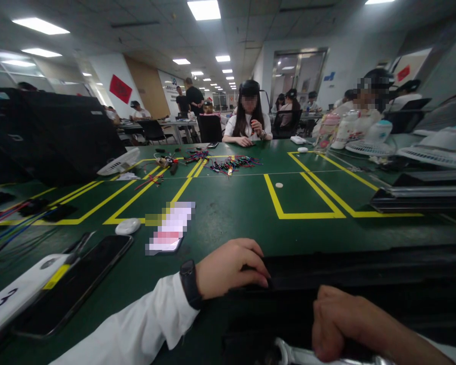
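My left hand point(230, 266), in a white sleeve with a black wristband, curls over the near-left edge of a flat black object point(365, 284) lying along the near edge of the green table point(231, 208). Its fingertips press on that black edge. My right hand point(349, 324) is closed low at the bottom right, fingers wrapped around a silvery metal piece point(300, 355) next to the black object. What the black object is cannot be told.
A black phone point(76, 284) and a white numbered block point(19, 294) lie at the near left, with a small white puck point(127, 226) beyond. Coloured wires point(231, 163) are piled mid-table before a seated person point(248, 119). A black case point(49, 134) stands left; fans point(437, 149) stand right.
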### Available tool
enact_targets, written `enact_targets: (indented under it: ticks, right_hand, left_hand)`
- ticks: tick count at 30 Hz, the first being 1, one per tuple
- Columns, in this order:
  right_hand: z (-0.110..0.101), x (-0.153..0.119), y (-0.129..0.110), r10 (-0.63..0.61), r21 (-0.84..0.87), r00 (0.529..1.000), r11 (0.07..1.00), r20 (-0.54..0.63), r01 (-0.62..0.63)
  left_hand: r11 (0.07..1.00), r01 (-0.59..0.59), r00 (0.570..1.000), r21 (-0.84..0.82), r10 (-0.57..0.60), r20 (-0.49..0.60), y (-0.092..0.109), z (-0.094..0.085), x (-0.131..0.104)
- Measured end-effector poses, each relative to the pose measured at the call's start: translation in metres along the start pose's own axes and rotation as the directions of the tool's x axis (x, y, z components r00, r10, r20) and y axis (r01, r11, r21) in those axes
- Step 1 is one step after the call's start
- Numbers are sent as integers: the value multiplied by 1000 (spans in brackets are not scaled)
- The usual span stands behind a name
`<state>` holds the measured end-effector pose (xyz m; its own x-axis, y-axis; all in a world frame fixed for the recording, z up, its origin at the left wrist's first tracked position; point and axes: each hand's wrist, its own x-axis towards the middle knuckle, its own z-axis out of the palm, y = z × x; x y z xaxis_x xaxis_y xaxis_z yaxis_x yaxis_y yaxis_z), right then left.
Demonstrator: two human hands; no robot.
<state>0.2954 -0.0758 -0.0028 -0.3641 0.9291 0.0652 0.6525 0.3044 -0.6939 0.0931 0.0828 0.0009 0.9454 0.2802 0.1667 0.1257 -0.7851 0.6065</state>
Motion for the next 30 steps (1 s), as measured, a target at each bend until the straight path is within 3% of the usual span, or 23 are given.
enact_targets:
  ticks: [4, 11, 17, 24, 30]
  right_hand:
    - [19, 18, 21, -64, -56, 992, 996, 108, 71]
    - [6, 12, 11, -167, -124, 983, 977, 77, 175]
    - [17, 15, 12, -159, -213, 987, 964, 12, 158]
    - [18, 10, 14, -199, -277, 979, 939, 40, 202]
    - [19, 15, 19, -141, -151, 987, 977, 76, 151]
  left_hand:
    - [1000, 11, 1000, 8, -10, -24, 1, 2, 0]
    - [1000, 9, 1000, 12, -9, -17, 0, 1, -2]
    - [1000, 9, 1000, 25, -10, 16, 2, -2, -2]
    - [1000, 20, 996, 8, -20, 88, 6, -7, -2]
    - [999, 43, 998, 3, -43, 42, 2, -4, -1]
